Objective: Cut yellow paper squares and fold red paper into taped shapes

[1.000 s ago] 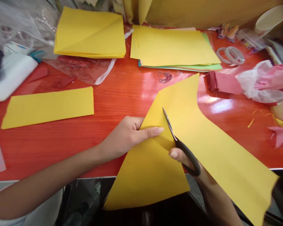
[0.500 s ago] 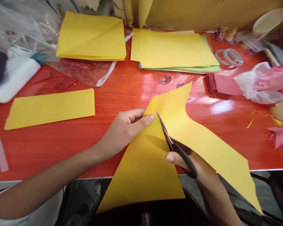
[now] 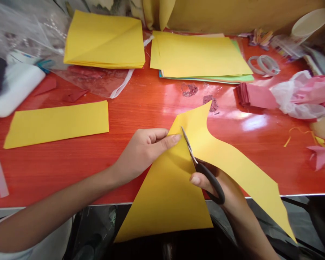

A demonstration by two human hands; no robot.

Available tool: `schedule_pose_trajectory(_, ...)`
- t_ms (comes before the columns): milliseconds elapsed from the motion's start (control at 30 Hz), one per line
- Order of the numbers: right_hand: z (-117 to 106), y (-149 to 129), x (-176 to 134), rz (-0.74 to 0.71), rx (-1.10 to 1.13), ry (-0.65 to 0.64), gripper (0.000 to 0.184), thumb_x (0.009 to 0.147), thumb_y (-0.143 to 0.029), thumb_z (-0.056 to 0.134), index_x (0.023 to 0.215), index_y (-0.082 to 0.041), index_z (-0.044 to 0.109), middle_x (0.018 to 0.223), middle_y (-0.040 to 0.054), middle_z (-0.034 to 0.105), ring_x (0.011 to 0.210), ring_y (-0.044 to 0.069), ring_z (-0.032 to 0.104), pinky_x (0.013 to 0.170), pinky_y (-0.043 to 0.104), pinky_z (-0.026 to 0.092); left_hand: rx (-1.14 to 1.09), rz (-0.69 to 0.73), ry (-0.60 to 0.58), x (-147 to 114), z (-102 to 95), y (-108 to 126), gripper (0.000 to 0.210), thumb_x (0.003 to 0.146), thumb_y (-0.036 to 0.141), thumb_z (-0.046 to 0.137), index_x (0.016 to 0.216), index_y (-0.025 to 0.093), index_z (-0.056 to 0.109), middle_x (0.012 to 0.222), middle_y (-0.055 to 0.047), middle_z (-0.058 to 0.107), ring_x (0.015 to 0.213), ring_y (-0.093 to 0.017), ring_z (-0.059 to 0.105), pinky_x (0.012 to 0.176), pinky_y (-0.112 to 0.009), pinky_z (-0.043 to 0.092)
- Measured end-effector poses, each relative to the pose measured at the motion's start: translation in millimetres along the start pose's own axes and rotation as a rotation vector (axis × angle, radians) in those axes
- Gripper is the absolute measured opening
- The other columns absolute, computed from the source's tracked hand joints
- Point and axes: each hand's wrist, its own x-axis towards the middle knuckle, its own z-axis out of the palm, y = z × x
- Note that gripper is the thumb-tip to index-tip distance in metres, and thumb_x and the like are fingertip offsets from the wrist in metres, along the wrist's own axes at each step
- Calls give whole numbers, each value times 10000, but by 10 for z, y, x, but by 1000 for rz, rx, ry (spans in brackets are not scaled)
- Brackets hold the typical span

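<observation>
Between its thumb and fingers my left hand (image 3: 148, 150) pinches a sheet of yellow paper (image 3: 168, 191) near its far edge. My right hand (image 3: 208, 184) grips black-handled scissors (image 3: 211, 182), the thumb through one loop and the other fingers hidden below the paper. The blades lie in a long cut, with their tip just right of my left thumb. One part of the sheet hangs over the table's front edge toward me. The other, a curling strip, droops to the right over my right wrist.
A folded yellow paper piece (image 3: 59, 124) lies left on the red table (image 3: 119, 155). At the back are a yellow paper stack (image 3: 105, 39) and a second stack (image 3: 197, 54) with coloured sheets beneath. Tape rolls (image 3: 264, 65) and pink paper (image 3: 260, 96) sit at right.
The scissor blades have closed a little along the cut. The curling strip has shifted slightly left and down, uncovering more of a dark mark on the table. My left hand keeps its pinch.
</observation>
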Motion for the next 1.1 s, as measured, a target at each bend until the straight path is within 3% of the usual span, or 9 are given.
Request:
schedule_pose_trajectory(133, 35, -36, 24, 60, 261, -87, 364, 673, -444, 736, 969, -244, 666, 987, 24, 722, 894, 236, 679, 747, 313, 562, 20, 1, -21, -5, 3, -1, 304, 794, 442, 611, 788, 145, 679, 709, -16, 668, 600, -105, 580, 499, -172, 442)
schedule_pose_trajectory(267, 37, -24, 38, 70, 257, -60, 285, 643, -425, 763, 841, -237, 682, 814, 7, 719, 746, 211, 678, 630, 284, 548, 8, 15, -18, -9, 2, 3, 276, 796, 410, 618, 754, 143, 675, 680, -3, 663, 570, -92, 569, 482, -157, 431)
schedule_pose_trajectory(400, 28, -34, 55, 53, 258, -82, 273, 629, -425, 771, 801, -241, 665, 768, 9, 689, 723, 216, 652, 634, 308, 531, -11, 17, -48, -18, 3, 9, 241, 804, 375, 613, 748, 150, 679, 692, 2, 676, 567, -89, 580, 469, -145, 427)
schedule_pose_trajectory(533, 46, -63, 76, 90, 214, -35, 313, 579, -486, 779, 657, -231, 615, 604, 1, 620, 591, 203, 602, 528, 304, 487, -14, 15, -34, -17, 2, 3, 256, 804, 390, 607, 750, 150, 679, 694, -9, 682, 564, -101, 586, 464, -158, 432)
schedule_pose_trajectory(667, 59, -100, 97, 60, 266, -61, 309, 599, -474, 774, 740, -236, 638, 686, 14, 656, 650, 214, 623, 563, 309, 510, -44, 7, -50, -14, -4, -3, 255, 797, 398, 617, 769, 154, 687, 719, -9, 689, 588, -101, 596, 489, -161, 443)
schedule_pose_trajectory(867, 30, -114, 109, 85, 190, -44, 320, 602, -495, 765, 670, -211, 635, 616, 8, 611, 580, 179, 578, 479, 263, 457, -76, -15, -52, -7, -15, -13, 229, 795, 376, 622, 765, 158, 687, 701, -4, 680, 589, -106, 589, 499, -173, 444)
schedule_pose_trajectory(1100, 42, -116, 143, 49, 224, -62, 350, 610, -517, 752, 754, -207, 673, 719, 31, 676, 678, 225, 638, 580, 308, 521, -108, -14, -62, 2, -12, -24, 235, 790, 378, 633, 783, 153, 699, 717, -11, 688, 578, -97, 587, 492, -166, 440)
